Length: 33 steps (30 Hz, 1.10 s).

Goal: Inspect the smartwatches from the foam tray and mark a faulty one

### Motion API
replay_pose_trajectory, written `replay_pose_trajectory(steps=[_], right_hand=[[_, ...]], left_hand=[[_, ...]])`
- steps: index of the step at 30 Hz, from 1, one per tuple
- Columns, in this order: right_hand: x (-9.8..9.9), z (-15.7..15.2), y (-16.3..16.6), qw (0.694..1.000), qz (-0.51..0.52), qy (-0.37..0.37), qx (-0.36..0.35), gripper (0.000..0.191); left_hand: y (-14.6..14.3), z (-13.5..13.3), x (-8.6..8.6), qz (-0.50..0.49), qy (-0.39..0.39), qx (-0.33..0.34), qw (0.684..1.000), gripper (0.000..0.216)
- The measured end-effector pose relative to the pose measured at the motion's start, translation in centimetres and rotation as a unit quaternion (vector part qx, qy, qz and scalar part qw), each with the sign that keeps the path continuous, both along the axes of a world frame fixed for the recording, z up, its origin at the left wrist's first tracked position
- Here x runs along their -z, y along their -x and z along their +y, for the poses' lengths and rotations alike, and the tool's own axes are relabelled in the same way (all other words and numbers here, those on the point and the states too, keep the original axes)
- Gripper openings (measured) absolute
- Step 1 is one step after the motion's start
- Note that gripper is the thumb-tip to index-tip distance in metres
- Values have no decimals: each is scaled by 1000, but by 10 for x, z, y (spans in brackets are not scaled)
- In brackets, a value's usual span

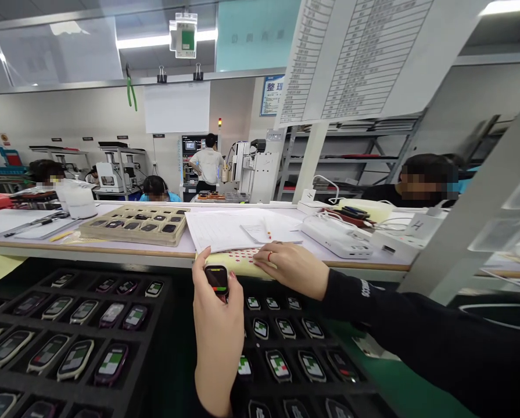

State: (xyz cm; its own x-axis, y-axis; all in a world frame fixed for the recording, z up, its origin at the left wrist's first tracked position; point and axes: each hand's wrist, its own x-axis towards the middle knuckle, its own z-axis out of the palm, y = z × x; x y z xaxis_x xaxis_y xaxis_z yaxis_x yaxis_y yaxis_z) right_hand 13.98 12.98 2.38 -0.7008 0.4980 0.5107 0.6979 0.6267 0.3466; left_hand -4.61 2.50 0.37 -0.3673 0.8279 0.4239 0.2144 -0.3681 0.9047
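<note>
My left hand [217, 325] is raised in the middle of the view and grips a small watch body [217, 278] with a lit screen showing red and green. My right hand [292, 267], in a black sleeve, reaches to the shelf edge with its fingers pressed down on a yellow sheet of small red dot stickers [242, 259]. Below both hands lie black foam trays [164, 325] holding several watch bodies with lit screens, on the left [74, 357] and on the right [309, 366].
A raised shelf [111, 251] carries a beige tray of dark parts [133, 223], printed papers [229, 229], pens, a white power strip [338, 235] and cables. A slanted frame post [469, 203] stands at right. Other people sit and stand beyond the shelf.
</note>
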Motion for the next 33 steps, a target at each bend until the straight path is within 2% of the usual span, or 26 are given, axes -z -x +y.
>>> replay_pose_trajectory(steps=[9,17,21,27,33], right_hand=[[7,1,4,996,-57,-62,34,20],[18,8,4,998,20,-62,9,4],[22,7,3,996,43,-78,7,5],[20,5,7,994,49,-80,48,7],[21,2,9,993,30,-98,50,8]], left_hand=[[-3,10,2,14,-12,-7,1000,48],[-5,12,1,15,-5,18,1000,50],[-4,12,1,26,4,37,999,47],[-2,14,0,30,25,21,999,46],[-1,14,0,35,40,40,998,42]])
